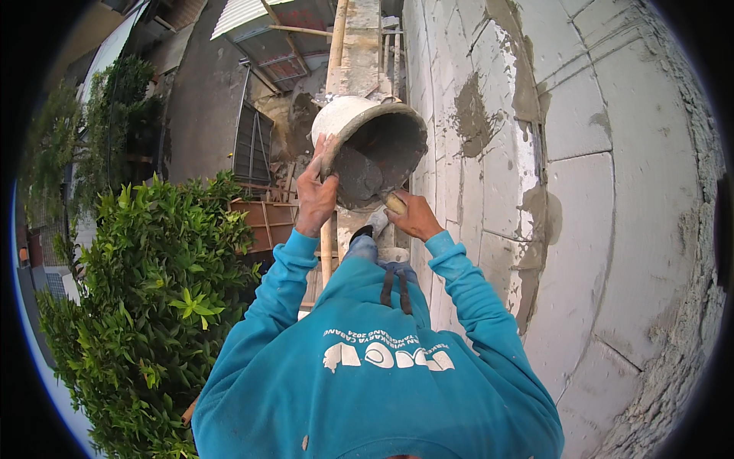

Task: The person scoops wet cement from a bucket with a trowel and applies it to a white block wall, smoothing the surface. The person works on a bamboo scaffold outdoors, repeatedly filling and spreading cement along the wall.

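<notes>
I saw white lettering (388, 358) on the teal sweatshirt (359, 413), in the lower middle of the frame: one row of big letters, smaller lines of print (371, 335) just above.

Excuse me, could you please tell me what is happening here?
A person's left hand holds the left side of a bucket, which is tipped with its mouth toward them and has grey mix inside. Their right hand holds a trowel by its handle, the other end inside the bucket. A pale block wall stands to their right.

The trowel (395, 203) is in the bucket (337, 115), bush (145, 306) at left, wall (579, 222) at right.
</notes>
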### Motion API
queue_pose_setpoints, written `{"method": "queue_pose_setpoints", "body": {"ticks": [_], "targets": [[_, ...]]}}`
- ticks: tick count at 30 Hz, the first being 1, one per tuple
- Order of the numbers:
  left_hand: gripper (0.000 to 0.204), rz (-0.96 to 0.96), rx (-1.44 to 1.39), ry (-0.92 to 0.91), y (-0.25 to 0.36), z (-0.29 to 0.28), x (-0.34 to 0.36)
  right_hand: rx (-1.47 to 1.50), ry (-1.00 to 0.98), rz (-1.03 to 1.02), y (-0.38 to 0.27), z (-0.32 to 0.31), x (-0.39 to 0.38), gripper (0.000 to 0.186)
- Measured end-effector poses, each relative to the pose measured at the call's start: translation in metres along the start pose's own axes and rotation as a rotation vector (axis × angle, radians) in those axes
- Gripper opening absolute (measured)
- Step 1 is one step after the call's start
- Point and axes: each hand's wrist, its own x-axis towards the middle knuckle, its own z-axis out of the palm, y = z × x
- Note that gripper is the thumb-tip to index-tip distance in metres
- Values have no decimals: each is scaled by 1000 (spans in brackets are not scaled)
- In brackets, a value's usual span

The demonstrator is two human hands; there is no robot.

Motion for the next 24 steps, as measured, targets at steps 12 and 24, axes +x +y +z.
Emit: {"method": "queue_pose_setpoints", "body": {"ticks": [12, 24], "targets": [[59, -293, 31, 632, -116, -74, -18, 253, -270, 110, -27, -35, 20, 40], [64, -291, 81, 613, -125, -84, 25, 166, 389, 445, -19, -214, 11, 41]]}}
